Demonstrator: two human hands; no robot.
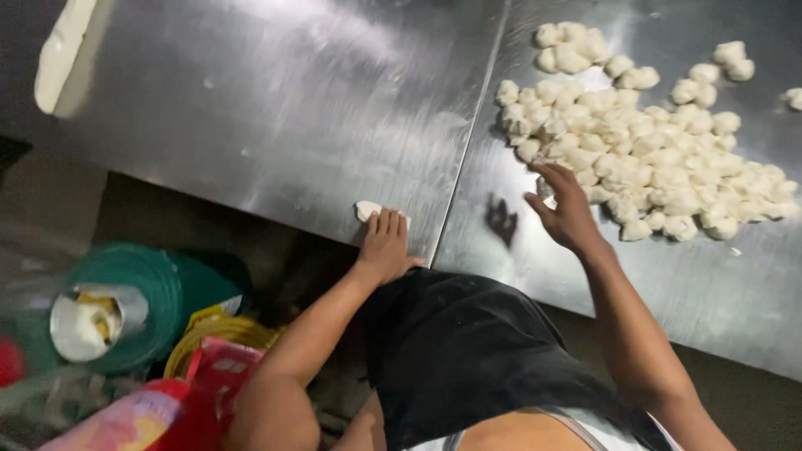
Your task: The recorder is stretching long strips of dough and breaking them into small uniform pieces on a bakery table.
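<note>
A large heap of small white dough pieces (643, 142) lies on the right half of the steel table (276, 108). My right hand (564, 209) reaches toward the heap's near left edge, fingers spread, holding nothing. My left hand (386, 242) presses flat, palm down, on one white dough piece (365, 209) near the table's front edge, just left of the seam between the two steel sheets. Part of that piece shows beyond my fingertips.
A long pale dough strip (63, 50) lies at the table's far left corner. Below the table on the left stand a green roll (134, 301), yellow coiled material (217, 334) and red packaging (167, 409). A lone dough piece (794, 98) lies at the right edge.
</note>
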